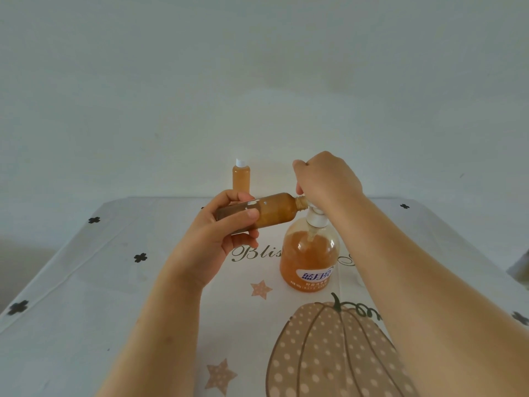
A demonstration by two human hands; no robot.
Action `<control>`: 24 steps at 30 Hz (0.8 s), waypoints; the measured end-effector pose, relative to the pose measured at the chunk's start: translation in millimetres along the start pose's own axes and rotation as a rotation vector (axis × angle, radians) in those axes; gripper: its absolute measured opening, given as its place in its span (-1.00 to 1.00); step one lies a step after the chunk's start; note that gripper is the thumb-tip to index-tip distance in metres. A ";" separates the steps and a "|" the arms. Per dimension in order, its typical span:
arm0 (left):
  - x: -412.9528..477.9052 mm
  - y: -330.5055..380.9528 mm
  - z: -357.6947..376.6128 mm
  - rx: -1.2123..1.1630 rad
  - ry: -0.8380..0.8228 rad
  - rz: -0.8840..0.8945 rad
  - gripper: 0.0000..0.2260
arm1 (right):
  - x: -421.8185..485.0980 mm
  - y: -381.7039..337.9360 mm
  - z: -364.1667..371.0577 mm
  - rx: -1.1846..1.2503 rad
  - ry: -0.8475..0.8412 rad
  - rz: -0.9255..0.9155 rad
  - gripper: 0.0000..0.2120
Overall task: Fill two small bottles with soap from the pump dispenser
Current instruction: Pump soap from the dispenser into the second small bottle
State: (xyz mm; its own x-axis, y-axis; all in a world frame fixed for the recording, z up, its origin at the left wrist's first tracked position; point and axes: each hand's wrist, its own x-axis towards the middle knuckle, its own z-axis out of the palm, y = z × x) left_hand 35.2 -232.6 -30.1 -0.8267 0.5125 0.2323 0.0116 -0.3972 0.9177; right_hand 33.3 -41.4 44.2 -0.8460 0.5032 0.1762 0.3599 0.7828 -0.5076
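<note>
Over the white pumpkin-printed tablecloth point(86, 282) your left hand point(229, 222) grips a small amber plastic bottle point(274, 210) tilted almost flat, its open neck at the nozzle of the orange soap pump dispenser point(310, 253), whose white head your right hand point(326, 179) clasps with curled fingers, while a capped small bottle point(241, 177) stands upright behind.

A pale tablecloth point(86, 296), printed with a dotted pumpkin point(329, 353), stars and black clover marks, is covering the counter point(458, 224). An orange soap pump dispenser point(310, 253) is standing upright near the middle, and a small capped bottle point(241, 179) is standing upright at the far edge.
</note>
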 end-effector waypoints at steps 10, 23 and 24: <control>-1.7 1.7 5.2 -0.022 0.008 0.024 -0.79 | -0.2 -9.7 -16.4 -0.075 -0.033 -0.041 -0.60; 0.3 1.1 2.9 -0.012 0.014 -0.018 -0.67 | 0.0 -1.5 -4.9 -0.025 0.004 -0.031 -0.59; 1.2 1.3 2.3 -0.003 0.017 -0.017 -0.66 | 0.4 -0.7 -3.2 -0.024 0.010 -0.029 -0.59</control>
State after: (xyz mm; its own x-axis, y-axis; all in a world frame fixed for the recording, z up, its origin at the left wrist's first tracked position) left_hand 35.5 -230.8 -27.9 -0.8363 0.5062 0.2107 -0.0048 -0.3910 0.9204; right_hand 34.0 -40.6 47.3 -0.8523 0.4836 0.1992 0.3444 0.8056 -0.4820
